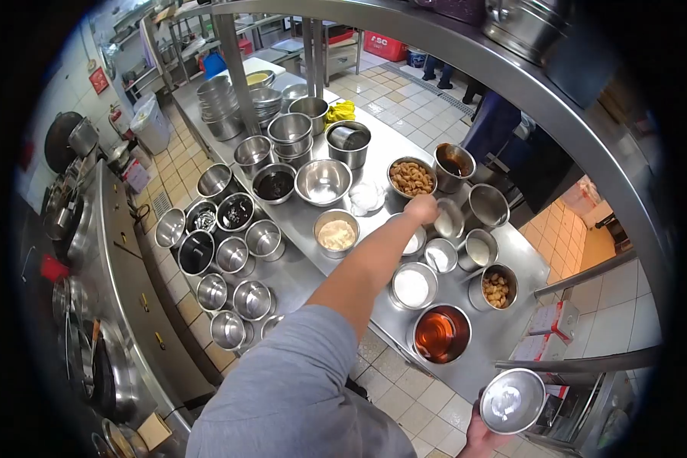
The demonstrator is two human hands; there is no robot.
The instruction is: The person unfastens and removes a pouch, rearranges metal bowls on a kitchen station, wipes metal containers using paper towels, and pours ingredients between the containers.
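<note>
My left arm stretches across the steel table. My left hand (421, 210) is closed at the near rim of a metal bowl of brown chunky pieces (412, 177); whatever its fingers grip is hidden. Just right of this hand stands a metal container with pale contents (447, 223). Small bowls of white contents, including a bowl of white powder (414, 285), sit nearer to me. At the lower right, past the table edge, my right hand (482, 433) holds a shiny metal bowl (513, 401) from beneath and the side. Its inside shows bright reflections.
A pot of reddish liquid (441, 333) stands by the table's near edge, below a pot of light brown pieces (498, 287). Several steel bowls and a bowl of cream-coloured paste (336, 232) stand leftward. A metal post (235, 72) and overhead shelf frame the table. Another person stands behind it.
</note>
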